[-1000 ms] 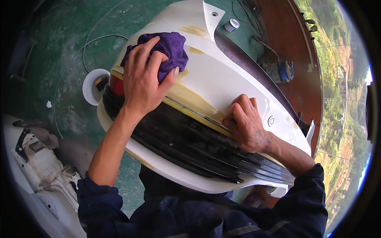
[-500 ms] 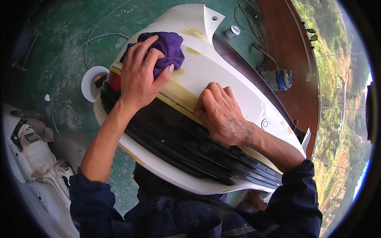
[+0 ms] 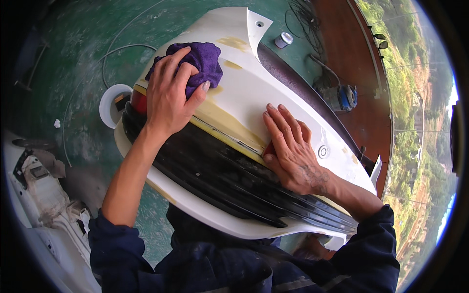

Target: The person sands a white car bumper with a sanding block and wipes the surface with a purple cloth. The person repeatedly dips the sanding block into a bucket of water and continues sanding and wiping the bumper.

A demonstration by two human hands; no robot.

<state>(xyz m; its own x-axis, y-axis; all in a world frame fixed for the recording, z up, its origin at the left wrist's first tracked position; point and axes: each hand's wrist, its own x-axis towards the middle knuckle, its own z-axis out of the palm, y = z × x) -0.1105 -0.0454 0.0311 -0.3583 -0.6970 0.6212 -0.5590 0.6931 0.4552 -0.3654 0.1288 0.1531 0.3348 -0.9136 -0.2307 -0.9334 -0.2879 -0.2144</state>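
A white car bumper [image 3: 288, 97] with yellowish filler patches and a black ribbed panel [image 3: 205, 168] lies in front of me. My left hand [image 3: 168, 95] presses a crumpled purple cloth [image 3: 207, 61] onto its far left part, fingers curled into the fabric. Nearer the middle, my right hand [image 3: 293, 154] rests on the white surface beside the long filler strip [image 3: 234, 124], its fingers stretched forward. A small dark red pad [image 3: 268, 149] peeks out between thumb and forefinger; the palm hides the remainder of it.
On the green floor are a white bucket [image 3: 110, 110], a small can [image 3: 283, 40], coiled cables [image 3: 305, 24] and a blue-and-grey machine [image 3: 344, 97]. White body parts [image 3: 46, 195] lie at lower left. A large window [image 3: 415, 97] lines the right side.
My right hand has slid right along the filler strip, and its fingers have gone from a fist to stretched out. The left hand and cloth stay in place on the bumper.
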